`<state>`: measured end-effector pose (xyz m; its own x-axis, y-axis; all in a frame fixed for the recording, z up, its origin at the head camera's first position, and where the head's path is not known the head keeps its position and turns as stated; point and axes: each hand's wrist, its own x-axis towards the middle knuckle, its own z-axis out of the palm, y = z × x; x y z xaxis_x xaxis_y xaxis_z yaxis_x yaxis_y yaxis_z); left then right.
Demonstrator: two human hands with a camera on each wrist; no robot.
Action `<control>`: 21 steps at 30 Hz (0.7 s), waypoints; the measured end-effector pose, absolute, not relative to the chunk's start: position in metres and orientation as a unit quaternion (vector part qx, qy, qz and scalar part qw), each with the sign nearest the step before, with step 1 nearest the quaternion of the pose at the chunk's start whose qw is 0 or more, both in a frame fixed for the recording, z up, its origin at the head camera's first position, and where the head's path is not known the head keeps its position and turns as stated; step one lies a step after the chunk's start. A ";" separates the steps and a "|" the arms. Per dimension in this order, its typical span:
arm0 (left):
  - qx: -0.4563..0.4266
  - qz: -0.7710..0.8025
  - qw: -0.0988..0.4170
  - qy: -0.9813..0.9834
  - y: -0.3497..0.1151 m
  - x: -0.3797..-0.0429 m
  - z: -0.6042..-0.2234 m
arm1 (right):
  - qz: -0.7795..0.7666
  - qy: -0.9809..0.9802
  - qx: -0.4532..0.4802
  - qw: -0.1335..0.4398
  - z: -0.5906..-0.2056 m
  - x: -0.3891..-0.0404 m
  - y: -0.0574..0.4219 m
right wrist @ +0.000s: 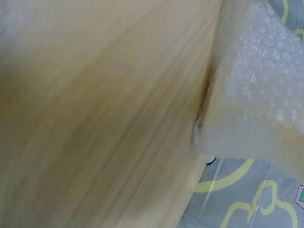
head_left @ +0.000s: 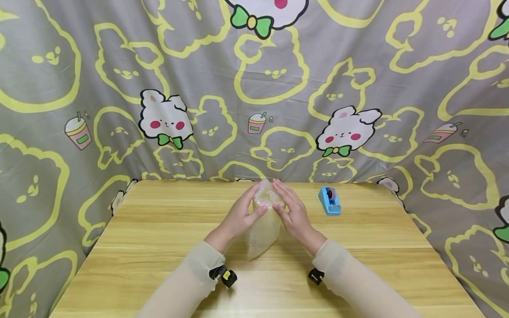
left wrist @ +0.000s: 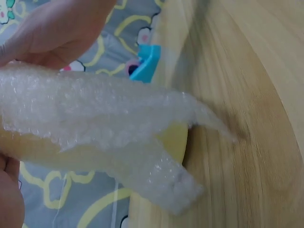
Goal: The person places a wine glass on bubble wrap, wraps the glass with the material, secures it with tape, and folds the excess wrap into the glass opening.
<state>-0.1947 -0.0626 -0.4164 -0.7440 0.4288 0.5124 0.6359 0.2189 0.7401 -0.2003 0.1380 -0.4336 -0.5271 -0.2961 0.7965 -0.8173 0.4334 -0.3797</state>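
Between my two hands stands a bundle of clear bubble wrap [head_left: 264, 229], upright on the table with its loose edges flaring out at the bottom. My left hand [head_left: 241, 213] holds its left side near the top, thumb across the front. On the other side my right hand [head_left: 295, 213] grips it the same way, fingers reaching up behind the top. Something yellow [left wrist: 175, 141] shows under the wrap in the left wrist view; most of it is hidden. Bubbled sheet [right wrist: 266, 61] fills the right part of the right wrist view, where no fingers show.
A light blue tape dispenser [head_left: 331, 206] with a roll of tape stands at the back right of the wooden table [head_left: 159, 247]. Behind the table and along its sides hangs a grey curtain [head_left: 222, 79] with cartoon print.
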 end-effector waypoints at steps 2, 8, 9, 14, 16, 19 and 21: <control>-0.348 -0.493 0.113 -0.790 -0.064 -0.195 -0.417 | 0.394 -0.778 0.358 0.334 -0.435 -0.200 0.138; -0.369 -0.446 0.149 -0.801 -0.067 -0.195 -0.418 | 0.389 -0.777 0.361 0.338 -0.434 -0.198 0.138; -0.373 -0.441 0.156 -0.801 -0.067 -0.195 -0.418 | 0.389 -0.777 0.361 0.338 -0.434 -0.198 0.138; -0.386 -0.425 0.184 -0.797 -0.067 -0.195 -0.417 | 0.388 -0.780 0.358 0.336 -0.434 -0.197 0.139; -0.388 -0.420 0.191 -0.798 -0.067 -0.194 -0.417 | 0.387 -0.779 0.359 0.340 -0.434 -0.197 0.139; -0.390 -0.410 0.205 -0.799 -0.067 -0.194 -0.416 | 0.386 -0.778 0.359 0.341 -0.434 -0.196 0.138; -0.393 -0.405 0.218 -0.796 -0.067 -0.194 -0.417 | 0.388 -0.780 0.359 0.337 -0.434 -0.195 0.138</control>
